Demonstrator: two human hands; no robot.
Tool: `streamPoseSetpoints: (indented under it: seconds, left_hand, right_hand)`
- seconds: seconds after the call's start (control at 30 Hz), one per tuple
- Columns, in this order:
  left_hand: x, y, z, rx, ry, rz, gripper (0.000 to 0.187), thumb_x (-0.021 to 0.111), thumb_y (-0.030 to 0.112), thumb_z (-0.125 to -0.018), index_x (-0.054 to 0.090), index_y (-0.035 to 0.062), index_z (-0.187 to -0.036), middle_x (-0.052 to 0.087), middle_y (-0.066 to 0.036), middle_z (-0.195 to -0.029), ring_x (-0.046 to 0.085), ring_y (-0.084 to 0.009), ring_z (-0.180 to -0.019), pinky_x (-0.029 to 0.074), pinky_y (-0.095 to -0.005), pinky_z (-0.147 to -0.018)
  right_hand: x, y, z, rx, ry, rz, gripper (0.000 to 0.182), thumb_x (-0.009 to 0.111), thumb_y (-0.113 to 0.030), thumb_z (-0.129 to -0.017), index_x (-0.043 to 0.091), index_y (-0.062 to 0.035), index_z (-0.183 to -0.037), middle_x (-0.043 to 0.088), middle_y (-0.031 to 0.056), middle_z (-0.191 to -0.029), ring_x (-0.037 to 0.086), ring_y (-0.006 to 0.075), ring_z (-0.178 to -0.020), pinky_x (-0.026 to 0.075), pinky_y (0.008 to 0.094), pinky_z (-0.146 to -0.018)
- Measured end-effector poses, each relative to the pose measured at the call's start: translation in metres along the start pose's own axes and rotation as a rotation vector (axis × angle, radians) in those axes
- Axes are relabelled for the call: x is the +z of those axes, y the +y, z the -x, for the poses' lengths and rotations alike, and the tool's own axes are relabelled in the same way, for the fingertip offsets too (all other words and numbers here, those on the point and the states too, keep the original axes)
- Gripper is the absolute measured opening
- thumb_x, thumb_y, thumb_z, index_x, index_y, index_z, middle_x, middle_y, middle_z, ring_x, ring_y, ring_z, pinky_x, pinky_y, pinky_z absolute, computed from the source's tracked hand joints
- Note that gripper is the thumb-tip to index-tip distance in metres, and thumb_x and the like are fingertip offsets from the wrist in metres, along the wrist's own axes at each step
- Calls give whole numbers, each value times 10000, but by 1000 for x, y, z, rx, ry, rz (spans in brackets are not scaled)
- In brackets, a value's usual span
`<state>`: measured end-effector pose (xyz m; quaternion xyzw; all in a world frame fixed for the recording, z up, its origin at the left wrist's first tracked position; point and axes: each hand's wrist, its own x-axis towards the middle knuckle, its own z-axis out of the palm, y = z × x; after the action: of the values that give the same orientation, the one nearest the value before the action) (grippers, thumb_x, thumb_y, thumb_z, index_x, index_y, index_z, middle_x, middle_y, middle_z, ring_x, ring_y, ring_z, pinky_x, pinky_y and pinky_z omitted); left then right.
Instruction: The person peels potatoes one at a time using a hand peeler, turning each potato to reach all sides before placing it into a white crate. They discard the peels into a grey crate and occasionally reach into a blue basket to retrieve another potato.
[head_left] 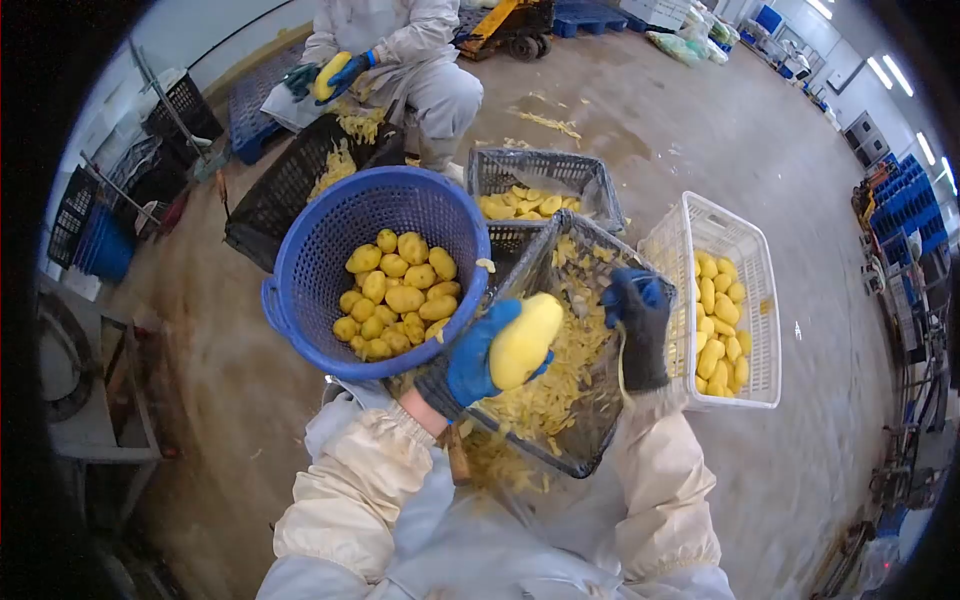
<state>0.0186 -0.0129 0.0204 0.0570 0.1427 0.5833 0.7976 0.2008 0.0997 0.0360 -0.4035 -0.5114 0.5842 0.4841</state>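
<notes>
At far left, black crates point(150, 170) stand along the wall. Next comes a blue basket point(300, 290), round and tilted toward the camera, with small potatoes point(398, 295) heaped in its bottom. Behind it a co-worker point(410, 60) in white sits over another black crate, holding a potato in blue gloves.

The left hand point(480, 355), in a blue glove, is closed around a large peeled potato point(525, 340). The fingers wrap its lower left side from beneath; the upper right end sticks out free of the glove. The potato sits just right of the basket's rim, near it but apart, and above a dark crate point(590, 455) lined with peelings point(560, 385).

The right hand point(638, 325), in a darker glove, is curled shut just right of the potato, with a gap between them. What it grips is too small to make out; a thin pale strip hangs from it.

Beyond the dark crate a grey crate point(545, 170) holds peeled potatoes. Right of the right hand a white crate point(745, 250) holds more, lying along its near side. Past it the wet concrete floor point(830, 330) is bare out to the blue racks point(905, 205) at far right.
</notes>
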Motion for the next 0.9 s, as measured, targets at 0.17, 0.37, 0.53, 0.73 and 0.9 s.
streamPoseSetpoints:
  seconds: [0.17, 0.37, 0.53, 0.73, 0.9]
  left_hand:
    - [-33, 10, -13, -38, -103, 304, 477, 481, 273, -958, 326, 178, -1399, 576, -156, -1171, 603, -301, -983, 527, -431, -819]
    - [-2, 0, 1, -10, -8, 62, 690, 486, 235, -952, 51, 367, -1471, 547, -148, -1194, 628, -316, -884, 546, -460, -739]
    - [-27, 12, -11, 68, -17, 166, 424, 485, 311, -957, 415, 135, -1336, 598, -111, -1144, 632, -270, -908, 547, -380, -761]
    - [-19, 4, -6, 28, -77, 64, 448, 501, 287, -952, 381, 160, -1364, 596, -120, -1117, 628, -274, -906, 549, -404, -732]
    - [-24, 8, -14, 127, 73, 63, 420, 516, 277, -947, 432, 85, -1310, 594, -120, -1093, 628, -222, -911, 550, -350, -742]
  right_hand:
    - [43, 7, 65, 44, -594, 290, 222, 649, -209, -852, 621, -22, -967, 640, 45, -775, 576, 84, -620, 428, 213, -513]
    - [-13, -6, -15, -6, 4, -68, 125, 627, -172, -876, 592, -52, -879, 586, 30, -667, 512, 77, -510, 405, 202, -460]
    - [38, -4, 57, 31, -512, 160, 170, 707, -146, -817, 618, -29, -902, 620, 28, -718, 560, 80, -592, 443, 209, -530]
    - [3, -3, 3, -26, -13, -35, 151, 669, -173, -849, 604, -40, -881, 601, 34, -685, 506, 77, -516, 403, 211, -478]
    - [20, 6, 41, 99, -423, 62, 210, 680, -188, -849, 625, -17, -957, 639, 26, -742, 544, 57, -571, 413, 197, -492]
